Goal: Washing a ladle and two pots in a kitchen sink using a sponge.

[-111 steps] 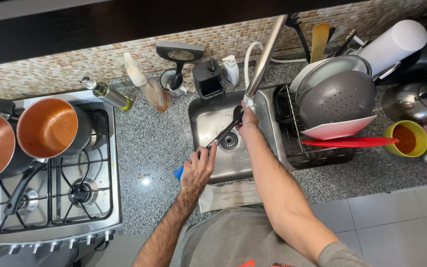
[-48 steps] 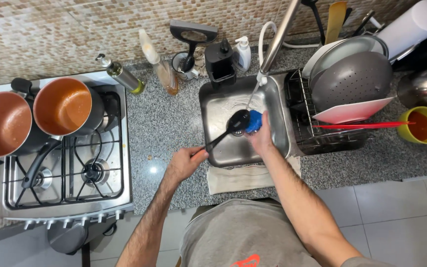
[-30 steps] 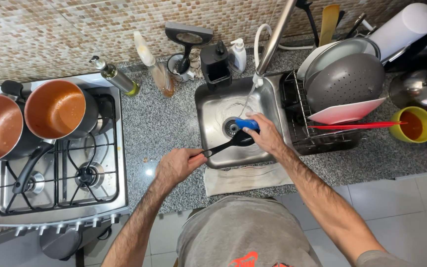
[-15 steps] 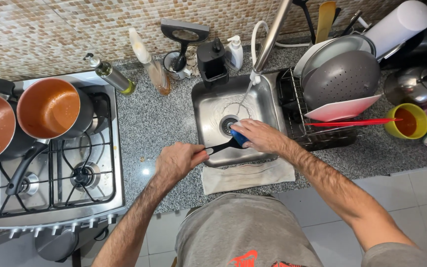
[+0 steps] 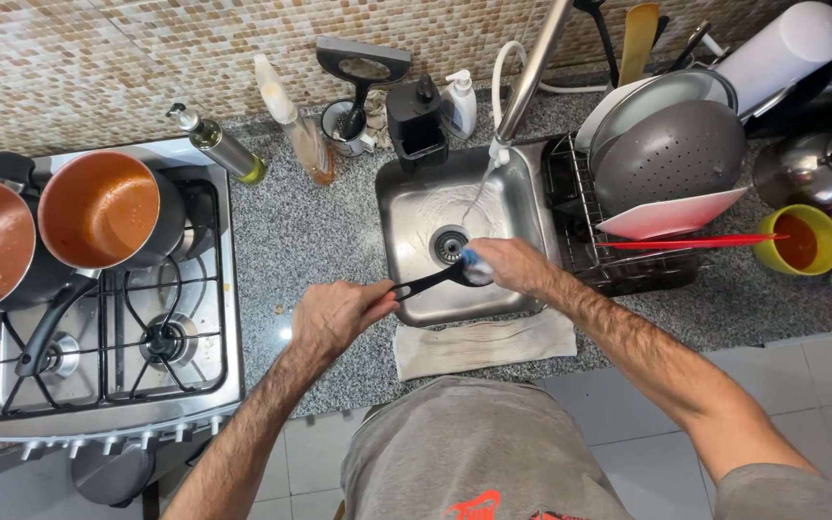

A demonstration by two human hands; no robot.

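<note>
Left hand (image 5: 337, 316) grips black utensil (image 5: 428, 283); right hand (image 5: 507, 267) apparently scrubbing.

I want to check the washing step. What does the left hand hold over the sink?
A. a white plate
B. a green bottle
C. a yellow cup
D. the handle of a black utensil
D: the left hand grips the handle of the black utensil, whose other end is at the right hand over the sink.

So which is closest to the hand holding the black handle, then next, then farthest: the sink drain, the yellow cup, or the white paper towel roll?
From the left hand:
1. Sink drain, just right, in the sink.
2. Yellow cup, far right on the counter.
3. White paper towel roll, top right corner.
</note>
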